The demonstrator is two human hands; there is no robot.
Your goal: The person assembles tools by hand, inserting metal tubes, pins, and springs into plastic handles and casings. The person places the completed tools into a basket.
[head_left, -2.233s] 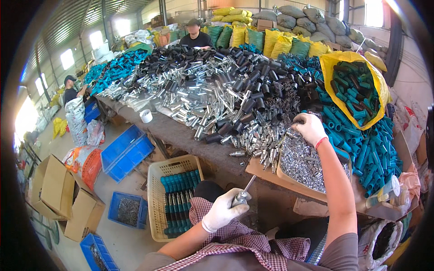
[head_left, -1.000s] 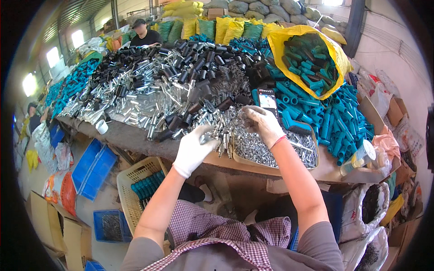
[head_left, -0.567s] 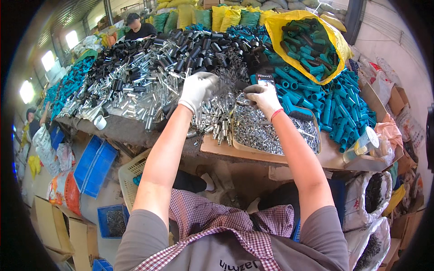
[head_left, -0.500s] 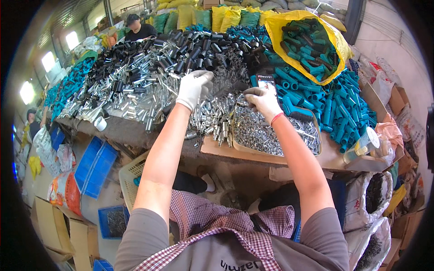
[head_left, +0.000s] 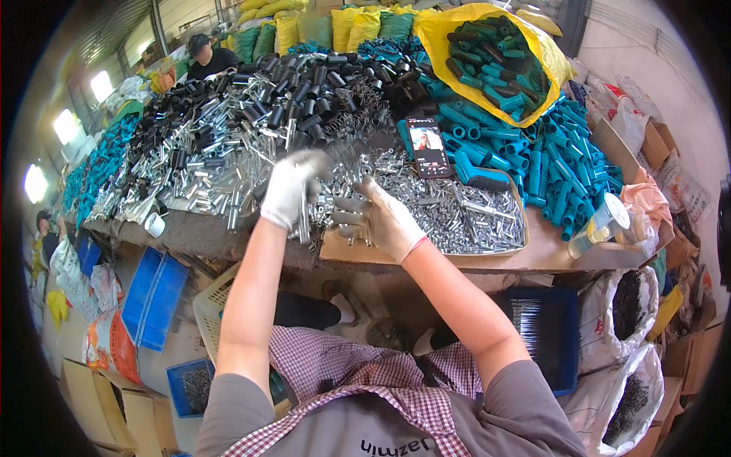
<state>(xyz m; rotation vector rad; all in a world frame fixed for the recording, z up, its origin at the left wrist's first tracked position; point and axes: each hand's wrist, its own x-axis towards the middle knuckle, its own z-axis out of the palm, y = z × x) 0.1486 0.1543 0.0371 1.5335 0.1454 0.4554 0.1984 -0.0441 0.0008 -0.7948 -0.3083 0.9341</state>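
My left hand, in a white glove, is over the near edge of the heap of metal parts. Its fingers are smeared by motion, and a shiny metal tube shows just below them; whether it is held cannot be made out. To its right, my gloved right hand has its thumb raised and its grey-tipped fingers stretched leftward, apart, with nothing visible in them. That hand is at the left side of a shallow tray filled with small metal pieces. Behind the tray lies a phone with its screen lit.
Black sleeves cover the heap's far part. Teal tubes are piled on the right, below a yellow sack of similar tubes. A plastic tub stands at the right edge. Blue crates sit below left. Another person is at the far left.
My right hand has moved left and down from the tray's far side, its fingers now extended, uncovering the phone. The left hand has come down and nearer. The view has shifted slightly.
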